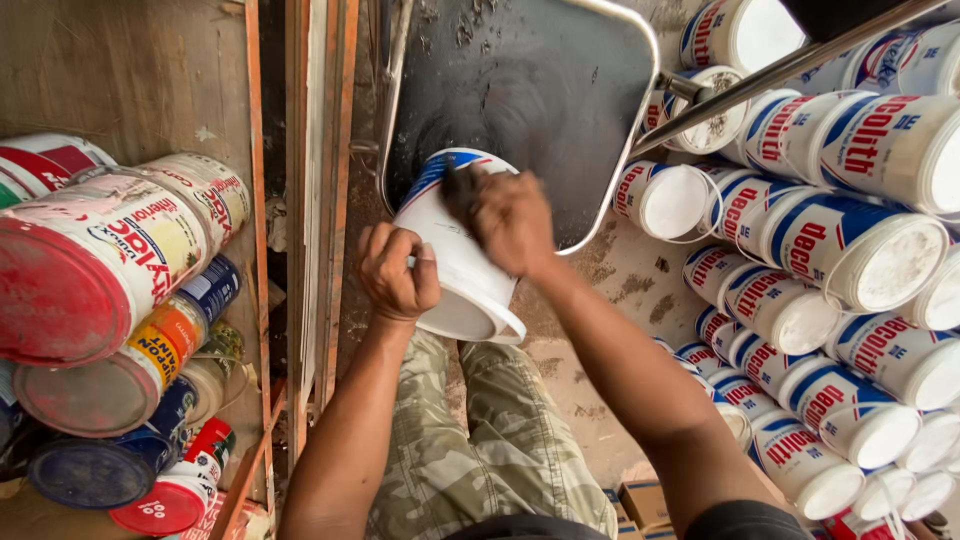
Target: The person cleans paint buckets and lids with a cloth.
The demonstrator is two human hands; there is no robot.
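The left hand (397, 272) curls tight on the rim of a white plastic bucket (462, 265) tilted over the person's knees, while the right hand (510, 220) presses a dark pad (458, 188) on its side. It looks light, stiff and slippery; the rim gives the surest hold.

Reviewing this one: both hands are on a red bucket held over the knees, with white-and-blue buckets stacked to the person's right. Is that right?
Not quite: the bucket is white with a blue band, not red. The head view shows the left hand gripping its side and the right hand pressed on it, over the knees, with white-and-blue stacked buckets to the right.
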